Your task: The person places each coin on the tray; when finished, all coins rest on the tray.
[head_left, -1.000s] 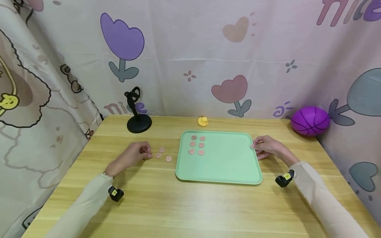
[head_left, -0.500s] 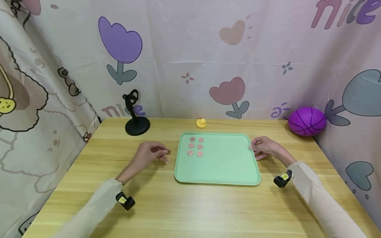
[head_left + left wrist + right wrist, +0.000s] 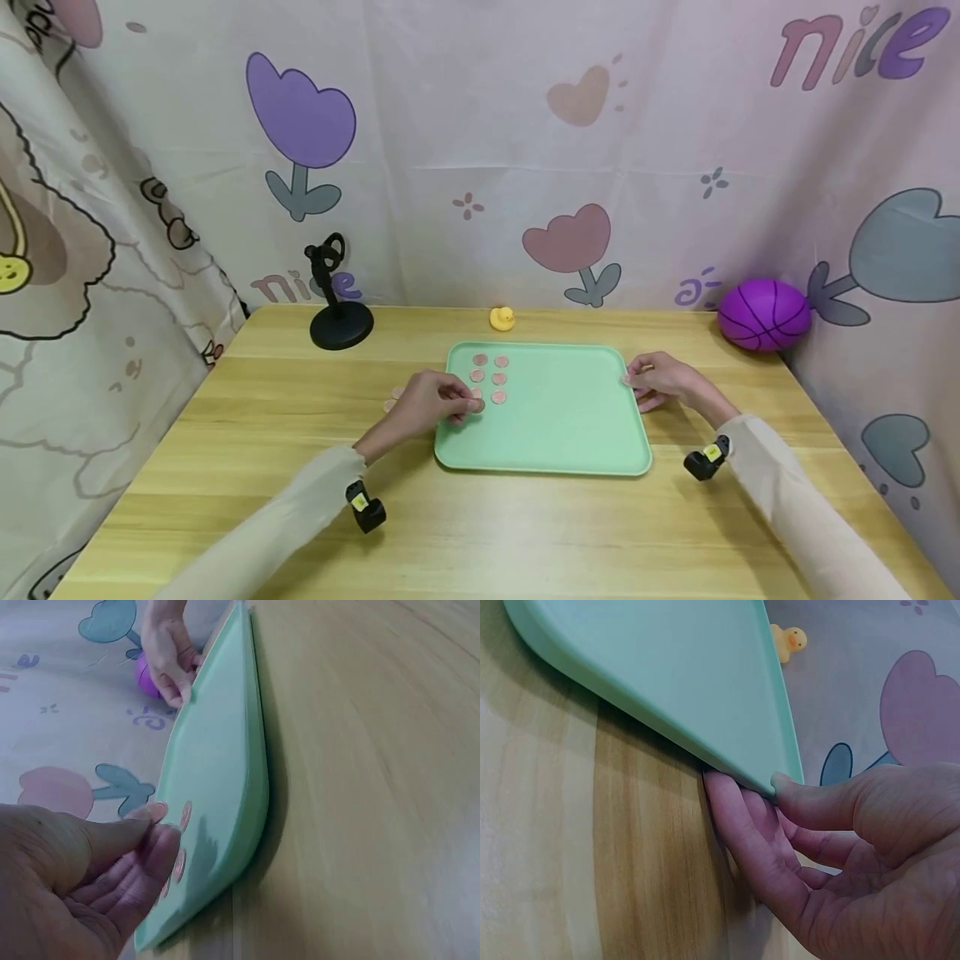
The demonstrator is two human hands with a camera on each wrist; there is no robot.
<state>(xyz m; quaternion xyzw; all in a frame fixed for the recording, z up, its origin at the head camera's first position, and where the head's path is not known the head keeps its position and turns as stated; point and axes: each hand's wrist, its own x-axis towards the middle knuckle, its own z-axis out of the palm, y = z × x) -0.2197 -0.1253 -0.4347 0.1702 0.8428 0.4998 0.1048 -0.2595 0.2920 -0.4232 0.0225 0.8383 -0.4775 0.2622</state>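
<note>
Over the left part of the green tray (image 3: pixel 562 417), my left hand (image 3: pixel 427 406) pinches a copper coin (image 3: pixel 157 811) between thumb and fingertips. Several similar coins lie flat on the tray in two columns, such as this coin (image 3: pixel 498 397); the left hand partly overlaps the nearest of the left column. My right hand (image 3: pixel 663 379) grips the tray's right rim, the thumb on top at the edge and the fingers below it, as the right wrist view shows. On the table behind the left hand, loose coins (image 3: pixel 397 392) peek out, partly hidden by it.
A yellow rubber duck (image 3: pixel 502 318) sits behind the tray. To the back left stands a black stand (image 3: pixel 341 325) with a round base. A purple ball (image 3: pixel 765 315) rests at the back right corner. Patterned cloth hangs behind the wooden table (image 3: pixel 525 533).
My left hand has moved right from the loose coins on the table to over the tray, carrying a coin. The right hand keeps its grip on the tray's rim.
</note>
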